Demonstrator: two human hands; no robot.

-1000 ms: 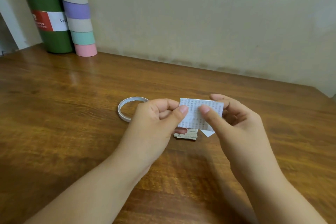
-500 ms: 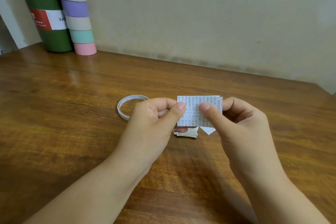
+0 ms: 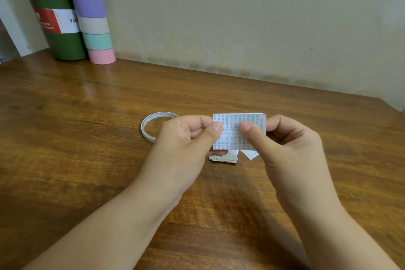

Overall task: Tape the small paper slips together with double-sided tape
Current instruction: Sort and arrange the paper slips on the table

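paper slip (image 3: pixel 235 131) between hands | left hand (image 3: pixel 186 142) pinches | right hand (image 3: pixel 291 149) pinches | tape joint unclear

Two bare forearms, no sleeves in view, left hand (image 3: pixel 182 149) and right hand (image 3: pixel 293 151) without rings, watch or bracelet, short plain unpainted thumbnails

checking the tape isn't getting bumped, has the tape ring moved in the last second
No. The tape ring lies on the same spot of the table, equally far from the pink roll by the wall.
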